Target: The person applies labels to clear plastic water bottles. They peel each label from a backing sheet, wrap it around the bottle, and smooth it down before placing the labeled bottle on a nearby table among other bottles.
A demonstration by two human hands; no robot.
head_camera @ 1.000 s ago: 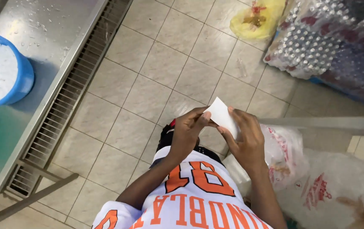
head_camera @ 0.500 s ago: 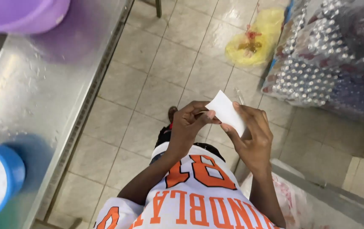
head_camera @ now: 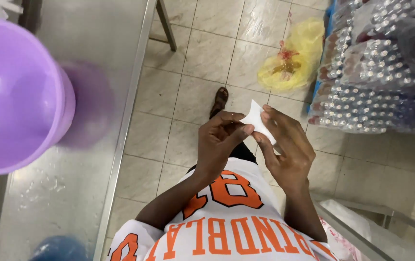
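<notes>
Both hands are pinching one small white paper slip (head_camera: 257,117) in front of the chest. The left hand (head_camera: 219,145) is closing its thumb and forefinger on the slip's lower left edge, and the right hand (head_camera: 287,147) is gripping the right edge between thumb and forefinger, with the other fingers loosely curled behind it. The slip is sticking up just above the fingertips, slightly bent.

The hold is thin: only the fingertips are touching the paper, so a pull from both sides could tear it, or a slack pinch could let it flutter down to the tiled floor (head_camera: 198,53) below the fingers. The steel table (head_camera: 96,121), left of the left hand, is looking wet, so a slip landing there would probably soak.

As for containers, a purple plastic basin (head_camera: 14,96) is sitting on that table, well to the left of the fingers, and nothing is showing inside it. A yellow plastic bag (head_camera: 292,60) with something reddish inside is lying on the floor beyond the fingertips. To the right of the right hand, shrink-wrapped packs of bottles (head_camera: 376,67) are standing stacked.
</notes>
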